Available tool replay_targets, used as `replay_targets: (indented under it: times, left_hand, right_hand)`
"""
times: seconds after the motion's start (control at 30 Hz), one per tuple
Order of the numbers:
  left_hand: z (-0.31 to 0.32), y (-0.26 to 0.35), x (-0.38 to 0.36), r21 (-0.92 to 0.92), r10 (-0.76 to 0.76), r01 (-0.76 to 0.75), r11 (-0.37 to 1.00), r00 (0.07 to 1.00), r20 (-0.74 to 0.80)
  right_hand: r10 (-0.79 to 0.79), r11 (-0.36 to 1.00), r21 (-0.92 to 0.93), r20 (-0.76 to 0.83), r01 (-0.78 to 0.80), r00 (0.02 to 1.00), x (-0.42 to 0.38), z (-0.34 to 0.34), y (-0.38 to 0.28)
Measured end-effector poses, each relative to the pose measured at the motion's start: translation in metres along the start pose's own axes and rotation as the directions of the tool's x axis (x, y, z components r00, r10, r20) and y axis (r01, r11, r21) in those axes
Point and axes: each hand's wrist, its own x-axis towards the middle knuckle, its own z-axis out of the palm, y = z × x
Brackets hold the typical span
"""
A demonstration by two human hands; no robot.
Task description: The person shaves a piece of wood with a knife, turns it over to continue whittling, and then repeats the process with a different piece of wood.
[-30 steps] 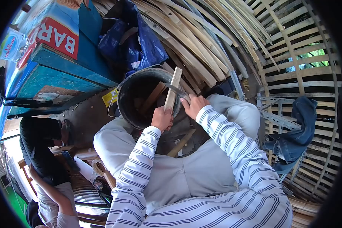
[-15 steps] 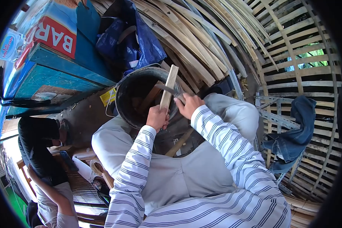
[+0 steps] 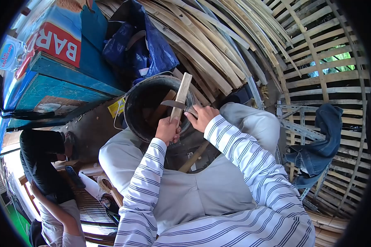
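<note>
My left hand point(image 3: 167, 129) is closed around the lower end of a pale wooden strip point(image 3: 184, 88), which slants up and away over a dark bucket point(image 3: 130, 108). In my right hand point(image 3: 203, 117) is the handle of a knife point(image 3: 175, 104). Its dark, slightly curved blade lies across the strip, a short way above my left fist, with the tip pointing left over the bucket. Darker wood pieces point(image 3: 157, 111) are inside the bucket, partly hidden by shadow. The knife's handle is mostly covered by my right fingers.
Long bamboo strips point(image 3: 210, 53) are piled beyond the bucket, beside a blue plastic bag point(image 3: 158, 53). A blue cabinet point(image 3: 74, 88) stands at left. Another person point(image 3: 45, 173) sits at lower left. Jeans point(image 3: 321, 144) hang on a metal frame point(image 3: 301, 125) at right, before a slatted wall point(image 3: 338, 90).
The knife has slid down along the wooden strip toward my left hand, and its blade has turned flatter. My left hand and the strip have shifted slightly left.
</note>
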Motion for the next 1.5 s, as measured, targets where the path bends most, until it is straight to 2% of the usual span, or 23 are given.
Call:
replay_targets:
  times: [0.07,0.1,0.17,0.23,0.27,0.3,0.4,0.5,0.53,0.57,0.73,0.87,0.97,1.0,1.03,1.1,1.17,1.23,1.3,1.37,1.4,1.43,1.5]
  left_hand:
    - [-0.002,-0.001,0.000,0.022,0.012,-0.012,1.000,1.000,-0.003]
    - [0.002,0.001,-0.002,0.033,0.025,-0.024,0.999,1.000,-0.013]
    - [0.003,0.004,-0.001,0.018,0.019,-0.019,1.000,1.000,-0.014]
    - [-0.004,0.004,0.000,-0.028,-0.036,0.036,0.999,0.999,0.004]
    - [-0.007,0.005,-0.001,-0.046,-0.058,0.058,0.997,0.998,0.014]
    - [-0.006,0.007,-0.001,-0.029,-0.037,0.037,0.999,0.999,0.012]
    - [0.000,0.006,-0.002,-0.002,0.001,-0.001,1.000,1.000,0.001]
    - [-0.007,0.013,-0.006,-0.015,-0.058,0.058,0.998,0.998,0.009]
    - [-0.009,0.011,-0.005,-0.024,-0.051,0.052,0.998,0.999,0.014]
    - [-0.009,0.010,-0.002,-0.014,-0.044,0.044,0.999,0.999,0.008]
    - [-0.015,0.010,-0.002,-0.014,-0.075,0.075,0.997,0.997,0.017]
    - [-0.016,0.009,-0.001,-0.005,-0.048,0.048,0.999,0.998,0.031]
    - [-0.019,0.008,-0.001,-0.041,-0.084,0.086,0.995,0.996,0.042]
    - [-0.023,0.010,-0.003,-0.027,-0.099,0.101,0.995,0.994,0.051]
    - [-0.024,0.010,-0.003,-0.038,-0.096,0.098,0.994,0.994,0.061]
    - [-0.024,0.010,-0.005,-0.060,-0.096,0.100,0.993,0.992,0.076]
    - [-0.020,0.013,-0.008,-0.080,-0.090,0.096,0.992,0.993,0.074]
    - [-0.017,0.011,-0.008,-0.103,-0.107,0.115,0.988,0.991,0.082]
    - [-0.020,0.013,-0.003,-0.074,-0.109,0.114,0.991,0.991,0.073]
    - [-0.021,0.008,-0.004,-0.061,-0.112,0.116,0.991,0.991,0.068]
    - [-0.019,0.010,-0.004,-0.057,-0.103,0.106,0.993,0.993,0.063]
    - [-0.015,0.011,-0.007,-0.056,-0.097,0.100,0.993,0.994,0.056]
    - [-0.014,0.013,-0.006,-0.058,-0.095,0.098,0.993,0.994,0.051]
  right_hand:
    - [0.164,0.981,0.124,-0.129,-0.149,0.978,0.024,0.014,0.013]
    - [0.162,0.985,0.096,-0.179,-0.147,0.970,0.033,0.009,0.018]
    - [0.106,0.992,0.079,-0.142,-0.095,0.984,0.030,0.015,0.015]
    - [0.011,0.999,-0.031,0.023,-0.011,1.000,0.012,0.002,-0.001]
    - [0.027,1.000,-0.008,-0.003,-0.027,1.000,0.013,0.004,0.000]
    - [0.103,0.994,0.065,-0.177,-0.093,0.979,0.026,0.020,0.013]
    - [0.131,0.991,0.062,-0.245,-0.119,0.961,0.045,0.028,0.027]
    - [0.019,0.998,-0.060,0.009,-0.019,1.000,0.014,0.000,0.001]
    - [0.062,0.998,0.005,-0.076,-0.061,0.995,0.024,0.009,0.010]
    - [0.142,0.990,0.059,-0.279,-0.131,0.950,0.046,0.034,0.030]
    - [0.001,0.997,-0.081,0.004,-0.001,1.000,0.020,0.000,0.004]
    - [0.047,0.999,-0.002,-0.275,-0.049,0.960,0.061,0.030,0.039]
    - [-0.017,0.995,-0.101,-0.096,0.008,0.995,0.029,0.008,0.015]
    - [-0.110,0.982,-0.155,-0.009,0.108,0.994,0.020,0.005,0.013]
    - [-0.122,0.983,-0.140,-0.023,0.118,0.992,0.020,0.007,0.016]
    - [0.146,0.989,0.064,-0.238,-0.134,0.960,0.050,0.022,0.036]
    - [0.181,0.981,0.088,-0.131,-0.170,0.975,0.056,0.013,0.041]
    - [0.068,0.997,-0.013,-0.215,-0.073,0.974,0.041,0.016,0.032]
    - [-0.130,0.984,-0.133,-0.065,0.120,0.989,0.023,0.009,0.025]
    - [0.018,1.000,-0.013,-0.169,-0.020,0.985,0.033,0.009,0.031]
    - [0.199,0.979,0.089,-0.195,-0.184,0.960,0.057,0.015,0.047]
    - [0.182,0.983,0.050,-0.137,-0.177,0.974,0.065,0.007,0.055]
    - [0.138,0.990,0.020,-0.210,-0.137,0.968,0.058,0.021,0.051]
